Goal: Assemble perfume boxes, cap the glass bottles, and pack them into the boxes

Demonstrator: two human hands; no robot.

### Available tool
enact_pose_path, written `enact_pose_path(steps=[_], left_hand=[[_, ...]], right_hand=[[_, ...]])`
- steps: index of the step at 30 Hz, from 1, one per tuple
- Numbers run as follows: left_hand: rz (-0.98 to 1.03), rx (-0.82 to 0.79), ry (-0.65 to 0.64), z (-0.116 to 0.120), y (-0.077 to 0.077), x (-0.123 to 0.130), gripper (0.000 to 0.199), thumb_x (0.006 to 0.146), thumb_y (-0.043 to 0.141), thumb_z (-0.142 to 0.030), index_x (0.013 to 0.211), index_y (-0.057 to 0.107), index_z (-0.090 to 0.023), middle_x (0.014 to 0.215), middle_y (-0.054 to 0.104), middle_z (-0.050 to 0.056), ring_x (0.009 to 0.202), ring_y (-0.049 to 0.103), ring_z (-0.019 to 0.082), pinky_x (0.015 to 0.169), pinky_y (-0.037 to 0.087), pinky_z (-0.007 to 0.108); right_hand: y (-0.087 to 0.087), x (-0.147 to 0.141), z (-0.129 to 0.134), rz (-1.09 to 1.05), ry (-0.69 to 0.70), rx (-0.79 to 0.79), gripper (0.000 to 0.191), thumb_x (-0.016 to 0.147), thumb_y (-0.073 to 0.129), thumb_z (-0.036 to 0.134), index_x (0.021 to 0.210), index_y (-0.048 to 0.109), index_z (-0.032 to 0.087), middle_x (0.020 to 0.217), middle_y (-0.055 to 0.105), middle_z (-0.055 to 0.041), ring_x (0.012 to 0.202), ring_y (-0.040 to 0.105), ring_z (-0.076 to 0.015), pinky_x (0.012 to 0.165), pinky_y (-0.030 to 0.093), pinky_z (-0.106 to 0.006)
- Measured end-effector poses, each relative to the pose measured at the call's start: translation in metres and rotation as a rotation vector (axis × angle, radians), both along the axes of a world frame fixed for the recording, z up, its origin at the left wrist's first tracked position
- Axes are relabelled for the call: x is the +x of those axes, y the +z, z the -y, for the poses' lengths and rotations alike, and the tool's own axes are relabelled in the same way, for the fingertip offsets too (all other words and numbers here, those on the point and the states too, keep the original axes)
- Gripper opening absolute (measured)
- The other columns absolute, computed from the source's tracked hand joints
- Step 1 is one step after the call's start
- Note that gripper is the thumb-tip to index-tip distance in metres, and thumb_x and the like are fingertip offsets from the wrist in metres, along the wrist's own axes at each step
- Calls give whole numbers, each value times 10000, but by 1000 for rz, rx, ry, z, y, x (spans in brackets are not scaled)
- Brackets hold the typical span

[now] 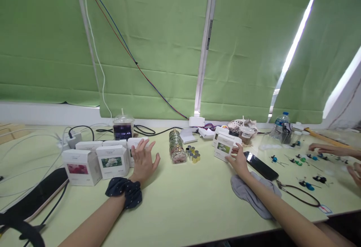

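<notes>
My left hand, a dark dotted scrunchie on its wrist, has its fingers spread at a small white box in the back row; whether it touches cannot be told. Beside it stand a white box with a white-flower picture and one with a pink-flower picture. My right hand has its thumb and fingers on the side of another white-flower box, slightly tilted. A further white box stands partly hidden behind that one.
Between my hands lie a clear jar and several small gold cylinders. A phone and grey cloth lie by my right arm. Another person's hands are at the right, near small coloured parts. A lidded cup stands behind the boxes.
</notes>
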State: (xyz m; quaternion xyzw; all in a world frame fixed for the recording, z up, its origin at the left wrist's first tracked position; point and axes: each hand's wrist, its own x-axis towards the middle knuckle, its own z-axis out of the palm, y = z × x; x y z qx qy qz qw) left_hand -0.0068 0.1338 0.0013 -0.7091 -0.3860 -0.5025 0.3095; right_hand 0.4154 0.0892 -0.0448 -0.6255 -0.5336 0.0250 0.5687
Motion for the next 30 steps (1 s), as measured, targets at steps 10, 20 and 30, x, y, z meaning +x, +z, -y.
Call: enact_pose_path(steps=[10, 20, 30], left_hand=[[66, -150, 165, -1, 13, -10, 701, 797, 566, -278, 1407, 313, -43, 1468, 244, 272, 1412, 133, 411, 1117, 149, 610], [65, -192, 80, 2, 9, -9, 471, 788, 569, -212, 1246, 481, -144, 1444, 309, 211, 1406, 170, 398, 1101, 158, 639], [60, -160, -61, 5, 10, -11, 433, 788, 593, -171, 1191, 444, -219, 1428, 241, 154, 1366, 246, 388, 1066, 291, 614]], right_hand=[[39, -23, 35, 329, -225, 193, 656, 764, 593, 349, 1326, 330, 137, 1271, 432, -192, 1231, 393, -357, 1021, 344, -575], [70, -82, 5, 647, 301, -41, 306, 862, 418, 138, 1156, 486, 190, 1081, 596, -123, 1022, 568, -257, 881, 466, -412], [57, -111, -105, 506, 244, -587, 507, 793, 529, 78, 1285, 501, 196, 1006, 675, -125, 872, 644, -261, 736, 453, -322]])
